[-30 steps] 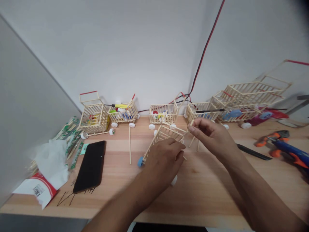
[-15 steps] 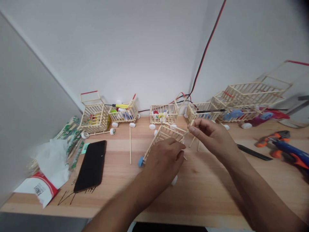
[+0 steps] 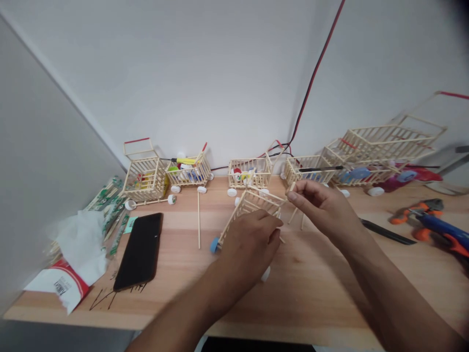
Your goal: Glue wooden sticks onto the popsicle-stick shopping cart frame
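A small cart made of thin wooden sticks (image 3: 252,203) lies tilted on the wooden table (image 3: 311,278), with a blue cap wheel (image 3: 214,245) at its lower left. My left hand (image 3: 249,242) is closed around the cart's near side and covers part of it. My right hand (image 3: 320,205) pinches a short wooden stick (image 3: 291,187) against the cart's upper right corner. A white cap wheel (image 3: 265,274) peeks out under my left hand.
Several finished stick carts (image 3: 251,172) line the wall, a stacked pile (image 3: 381,146) at the right. A black phone (image 3: 140,250), tissue and stick packets (image 3: 110,205) lie at the left. A loose stick (image 3: 199,220), a black tool (image 3: 388,231) and a blue-orange glue gun (image 3: 436,226) lie nearby. A red-black cable (image 3: 315,73) hangs down the wall.
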Demonstrator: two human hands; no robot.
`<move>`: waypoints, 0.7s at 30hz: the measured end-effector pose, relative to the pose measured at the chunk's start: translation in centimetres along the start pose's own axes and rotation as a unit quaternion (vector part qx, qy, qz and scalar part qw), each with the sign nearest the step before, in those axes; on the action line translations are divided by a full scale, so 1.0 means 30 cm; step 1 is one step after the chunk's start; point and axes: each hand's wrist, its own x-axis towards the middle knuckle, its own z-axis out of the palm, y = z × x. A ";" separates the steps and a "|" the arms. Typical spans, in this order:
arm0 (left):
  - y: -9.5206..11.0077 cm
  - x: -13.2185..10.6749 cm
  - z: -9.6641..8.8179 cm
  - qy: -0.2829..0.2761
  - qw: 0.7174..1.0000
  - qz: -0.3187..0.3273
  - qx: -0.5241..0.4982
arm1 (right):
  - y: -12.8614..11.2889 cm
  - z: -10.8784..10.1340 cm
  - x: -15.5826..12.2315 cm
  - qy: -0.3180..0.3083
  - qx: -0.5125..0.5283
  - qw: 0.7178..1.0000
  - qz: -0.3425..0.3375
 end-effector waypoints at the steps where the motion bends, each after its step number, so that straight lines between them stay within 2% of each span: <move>1: 0.001 0.000 -0.001 -0.003 1.000 -0.002 0.000 | 0.000 0.000 0.000 0.000 0.000 1.000 -0.001; 21: 0.002 0.000 -0.001 -0.002 1.000 -0.003 0.001 | -0.001 0.001 -0.001 0.002 -0.011 1.000 0.003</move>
